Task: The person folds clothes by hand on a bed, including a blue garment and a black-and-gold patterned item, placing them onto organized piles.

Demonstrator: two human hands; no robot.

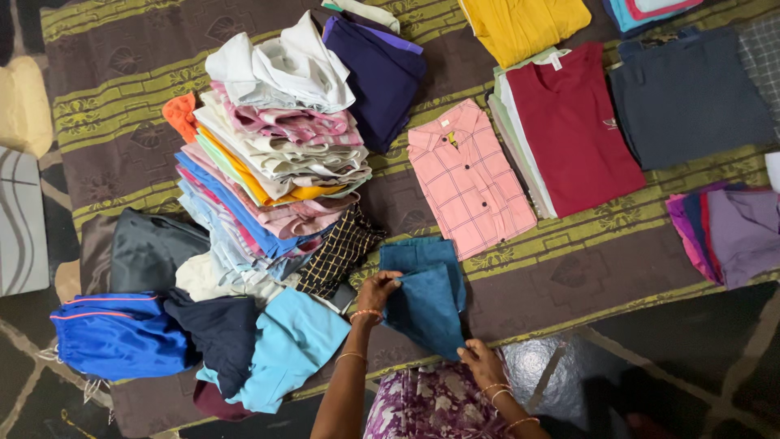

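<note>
i am watching my left hand (375,289) pinching the upper left edge of a teal cloth (425,294), fingers pressed together on the fabric, while my right hand (481,363) is closing on its lower corner near my lap. the teal cloth is lying partly folded on the patterned bedspread (569,260), stretching between the two hands, just below the pink checked shirt (470,180) and just right of the tall pile of mixed clothes (276,162).
</note>
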